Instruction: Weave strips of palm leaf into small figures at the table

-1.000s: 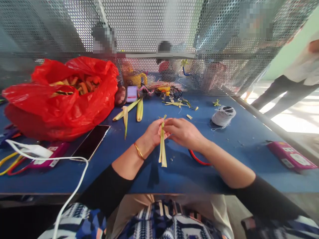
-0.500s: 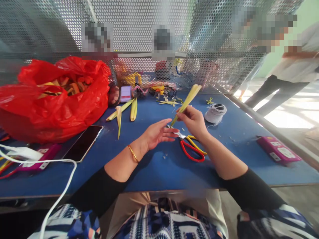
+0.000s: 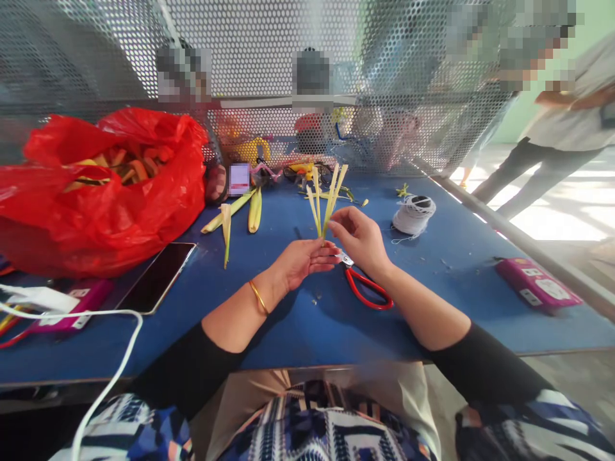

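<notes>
A pale yellow-green husk (image 3: 331, 198), split into several upright strips that fan apart at the top, stands between my two hands. My left hand (image 3: 307, 259), palm turned up, grips its base between thumb and fingers. From the other side my right hand (image 3: 362, 240) pinches the lower part of the right-hand strips. Below the hands lie scissors with a red handle (image 3: 379, 307), partly hidden by my right hand and forearm. A ball of white string (image 3: 413, 218) sits right of my right hand. More husk pieces (image 3: 255, 211) lie to the left beyond my left hand.
A red plastic bag (image 3: 158, 218) full of cut pieces stands at left, beside a dark phone (image 3: 156, 278) and a white cable (image 3: 127, 358). A magenta box (image 3: 538, 282) lies at right. A perforated metal screen (image 3: 259, 57) closes the table's back; a person stands beyond at right.
The husk, earlier one tilted bundle held in my right hand, now stands upright with its strips spread. My left hand has closed on its base, and my right hand has moved slightly left and down.
</notes>
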